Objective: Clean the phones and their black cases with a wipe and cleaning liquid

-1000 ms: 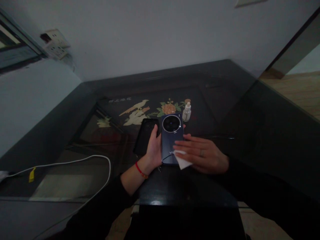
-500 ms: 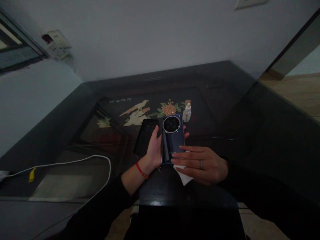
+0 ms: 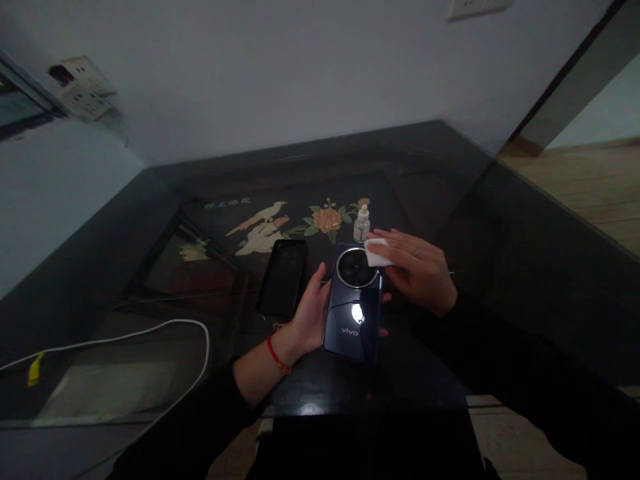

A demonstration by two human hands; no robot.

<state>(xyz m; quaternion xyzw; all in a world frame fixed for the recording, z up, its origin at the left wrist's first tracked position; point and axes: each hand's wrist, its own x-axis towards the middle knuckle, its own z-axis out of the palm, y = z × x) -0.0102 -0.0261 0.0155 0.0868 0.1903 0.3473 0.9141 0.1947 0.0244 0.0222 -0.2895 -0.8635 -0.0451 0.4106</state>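
A dark blue smartphone point(image 3: 351, 320) lies back side up in my left hand point(image 3: 313, 313), whose thumb is along the left edge and whose fingertips show at the right edge. Its back has a large round camera ring and the word vivo, with a bright reflection between them. My right hand point(image 3: 420, 267) pinches a folded white wipe point(image 3: 377, 253) at the phone's upper right corner, beside the camera ring. Left of the phone, a black phone case point(image 3: 283, 279) rests on the table. Just beyond the wipe stands a small dropper bottle point(image 3: 361, 224) with a white top.
The dark glossy table point(image 3: 400, 153) carries a bird-and-flower picture point(image 3: 327, 220). A white cable point(image 3: 150, 328) with a yellow tag point(image 3: 35, 370) curves across its left side. Wall sockets point(image 3: 85, 87) are at the upper left, above the table.
My right hand has moved the wipe from the phone's lower part up to its camera end. The phone has tilted and shifted slightly toward me, and the view has shifted a little.
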